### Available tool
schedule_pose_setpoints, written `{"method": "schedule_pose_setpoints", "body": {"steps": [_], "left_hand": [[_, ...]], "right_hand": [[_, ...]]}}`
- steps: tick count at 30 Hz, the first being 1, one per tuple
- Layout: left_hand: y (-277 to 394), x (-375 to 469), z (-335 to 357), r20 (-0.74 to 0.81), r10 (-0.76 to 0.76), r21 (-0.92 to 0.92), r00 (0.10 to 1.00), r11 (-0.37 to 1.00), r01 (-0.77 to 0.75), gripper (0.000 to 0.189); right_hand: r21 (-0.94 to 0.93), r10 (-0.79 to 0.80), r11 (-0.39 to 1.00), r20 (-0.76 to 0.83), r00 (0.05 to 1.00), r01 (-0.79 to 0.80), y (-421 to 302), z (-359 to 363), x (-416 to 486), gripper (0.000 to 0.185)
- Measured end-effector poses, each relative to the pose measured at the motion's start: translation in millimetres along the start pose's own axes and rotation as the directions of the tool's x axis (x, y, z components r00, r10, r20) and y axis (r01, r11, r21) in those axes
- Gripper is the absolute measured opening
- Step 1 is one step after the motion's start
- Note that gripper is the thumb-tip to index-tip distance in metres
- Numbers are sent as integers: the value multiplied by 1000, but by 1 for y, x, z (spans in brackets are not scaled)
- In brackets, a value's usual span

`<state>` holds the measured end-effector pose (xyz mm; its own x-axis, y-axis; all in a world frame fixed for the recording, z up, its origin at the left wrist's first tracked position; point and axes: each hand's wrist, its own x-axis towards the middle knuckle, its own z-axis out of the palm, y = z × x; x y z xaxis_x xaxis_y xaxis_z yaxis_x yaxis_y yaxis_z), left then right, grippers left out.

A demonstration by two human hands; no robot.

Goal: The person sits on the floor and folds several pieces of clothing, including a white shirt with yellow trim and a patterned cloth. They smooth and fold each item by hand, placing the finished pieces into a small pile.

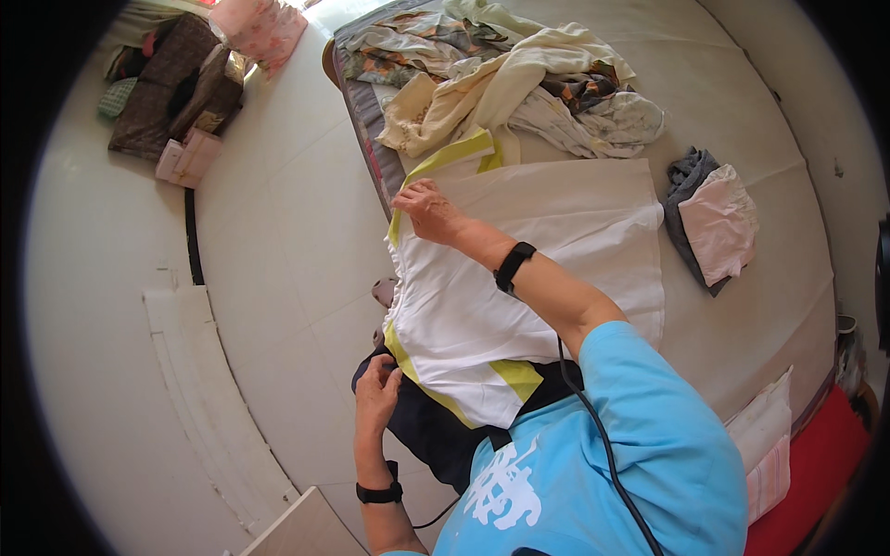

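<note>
A white top (528, 229) with yellow-green trim lies spread over the bed's near edge, its gathered neckline (393, 278) towards the floor side. My right hand (427, 210) reaches across it and pinches the yellow-green band by one shoulder. At the opposite shoulder, my left hand (377, 395) has its fingers curled against the edge of the trim; whether they grip the cloth is unclear. One sleeve (452, 154) points away from me, and the other sleeve (511, 389) rests near my lap. The straight hem (657, 236) lies flat on the bed.
Rumpled bedding and cloths (514, 76) are heaped at the far end of the bed (751, 111). Folded grey and pink clothes (716, 222) lie beyond the hem. A black cable (605, 445) runs along my right arm. Brown bags (167, 83) and a pink box (188, 158) stand on the floor.
</note>
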<state>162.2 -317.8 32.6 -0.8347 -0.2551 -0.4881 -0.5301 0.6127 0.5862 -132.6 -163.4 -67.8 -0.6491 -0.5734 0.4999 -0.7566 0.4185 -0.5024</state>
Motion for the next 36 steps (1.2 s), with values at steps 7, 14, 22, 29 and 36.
{"method": "schedule_pose_setpoints", "body": {"steps": [7, 14, 22, 29, 36], "left_hand": [[75, 76, -49, -185, 242, 158, 952, 964, -215, 24], [146, 192, -37, -143, 440, 183, 887, 892, -413, 28], [180, 267, 24, -117, 495, 99, 861, 869, -485, 61], [209, 292, 67, -136, 515, 329, 846, 829, -452, 59], [210, 296, 65, -108, 450, -89, 886, 884, -460, 26]], "right_hand": [[-168, 237, 944, -248, 939, -283, 82, -132, -96, 24], [-233, 575, 626, -507, 642, -744, 179, -255, -201, 18], [-176, 838, 370, -362, 409, -912, 211, -265, -235, 32], [-118, 869, 332, -347, 353, -936, 214, -271, -237, 37], [-8, 876, 389, -306, 373, -921, 223, -269, -247, 31]]}}
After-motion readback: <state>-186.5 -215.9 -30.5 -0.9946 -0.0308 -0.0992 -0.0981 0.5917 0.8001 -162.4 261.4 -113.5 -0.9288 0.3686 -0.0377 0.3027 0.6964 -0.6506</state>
